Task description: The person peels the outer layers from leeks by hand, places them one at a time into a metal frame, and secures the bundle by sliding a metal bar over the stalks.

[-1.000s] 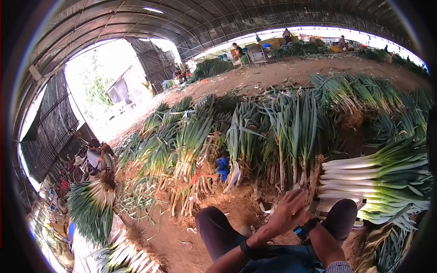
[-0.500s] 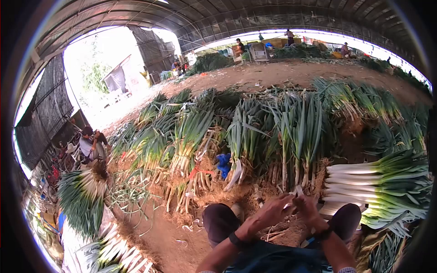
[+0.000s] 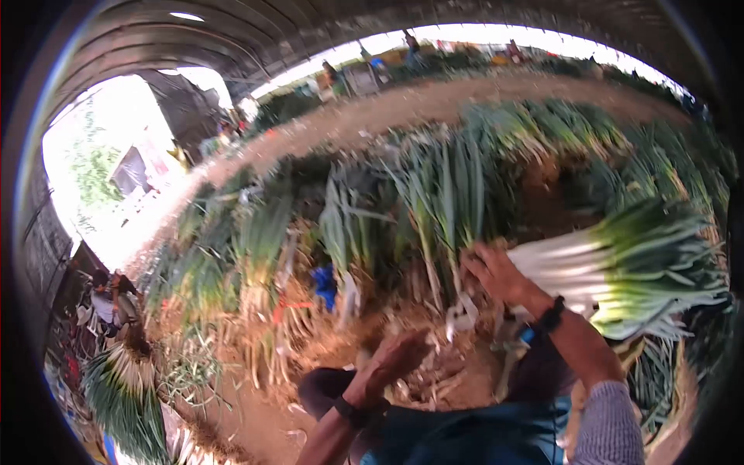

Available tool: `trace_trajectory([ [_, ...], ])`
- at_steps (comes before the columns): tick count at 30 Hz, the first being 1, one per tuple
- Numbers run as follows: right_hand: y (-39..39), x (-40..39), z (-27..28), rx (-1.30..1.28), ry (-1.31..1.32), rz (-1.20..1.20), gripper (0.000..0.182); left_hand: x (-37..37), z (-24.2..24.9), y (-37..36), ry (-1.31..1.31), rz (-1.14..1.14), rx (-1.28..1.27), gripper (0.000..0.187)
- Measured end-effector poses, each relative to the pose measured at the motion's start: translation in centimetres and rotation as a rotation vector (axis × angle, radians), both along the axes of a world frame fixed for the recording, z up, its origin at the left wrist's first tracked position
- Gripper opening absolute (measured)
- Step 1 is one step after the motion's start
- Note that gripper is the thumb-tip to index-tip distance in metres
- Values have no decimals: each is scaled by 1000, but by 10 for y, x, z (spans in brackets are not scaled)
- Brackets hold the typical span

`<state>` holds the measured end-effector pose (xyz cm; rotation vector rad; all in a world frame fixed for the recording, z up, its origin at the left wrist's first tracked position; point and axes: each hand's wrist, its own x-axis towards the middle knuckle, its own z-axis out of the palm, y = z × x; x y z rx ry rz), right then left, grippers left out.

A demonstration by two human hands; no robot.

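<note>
My right hand [image 3: 500,275] reaches forward with its fingers apart, the fingertips right at the lower stalk of a standing leek [image 3: 449,221]. Below those fingers a whitish strip of peeled leek skin [image 3: 463,314] hangs in the air or lies over the litter. Over my knee, my left hand [image 3: 399,356] is stretched out flat and holds nothing. To the right lies a pile of cleaned leeks [image 3: 573,267], white stalks toward me and green tops pointing away to the right. A blue bundle [image 3: 324,287] sits among the roots ahead.
Rows of unpeeled leeks [image 3: 260,248] stand and lean across the front, roots down. Another leek bundle [image 3: 128,395] is at the lower left, near a seated person [image 3: 112,302]. Peelings litter the soil. Other people work far back under the arched roof.
My hands have parted from in front of my lap: the right has moved forward to the standing leeks, the left has drawn back leftward. The view has swung to the right.
</note>
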<state>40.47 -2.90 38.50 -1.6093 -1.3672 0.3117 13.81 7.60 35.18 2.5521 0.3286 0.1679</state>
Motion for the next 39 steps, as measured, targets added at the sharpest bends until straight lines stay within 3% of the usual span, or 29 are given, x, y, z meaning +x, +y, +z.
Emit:
trace_trajectory([
  [2,10,11,-2,-45,446,-44,20,17,-59,-8,-80,-7,-34,24],
  [3,16,26,-9,44,494,-48,20,22,-73,-16,158,-34,-65,28],
  [6,14,56,3,235,560,-20,19,33,-132,-24,387,-194,-147,32],
  [7,9,64,10,283,570,-9,19,45,-127,-24,553,-193,-123,38],
  [10,-5,81,0,384,560,-41,19,62,-153,-8,545,-78,-172,42],
  [14,-14,73,-46,260,634,-97,17,90,-192,17,337,145,-271,26],
  [17,-29,53,-52,87,551,-176,14,119,-314,76,177,116,-159,25],
  [18,-32,51,-50,104,558,-153,12,125,-373,104,-3,-72,90,22],
  [19,-35,50,-46,108,501,-182,11,139,-386,111,50,221,-432,21],
  [20,-36,50,-46,126,462,-192,8,143,-382,122,-11,214,-587,22],
  [22,-40,50,-41,81,298,-246,8,177,-377,133,151,421,-320,25],
  [24,-43,55,-48,2,59,-192,15,206,-365,123,99,645,-286,27],
  [26,-32,55,-53,116,-130,-74,18,229,-368,128,-9,757,-306,29],
  [28,-28,44,-70,81,-153,-6,22,237,-381,132,-147,759,-394,33],
  [29,-26,42,-76,61,-161,32,25,238,-385,141,-26,804,-497,34],
  [32,-16,43,-68,-37,-123,173,26,233,-392,147,-65,791,-424,32],
  [36,-10,36,-75,-56,-154,201,11,217,-340,149,-343,887,-988,20],
  [37,-10,33,-78,-123,-147,209,15,212,-324,159,-332,806,-957,23],
  [38,-10,30,-82,-187,-143,216,20,205,-307,165,-347,812,-1127,26],
  [39,-9,26,-87,-250,-139,223,25,201,-254,161,-362,811,-1296,30],
])
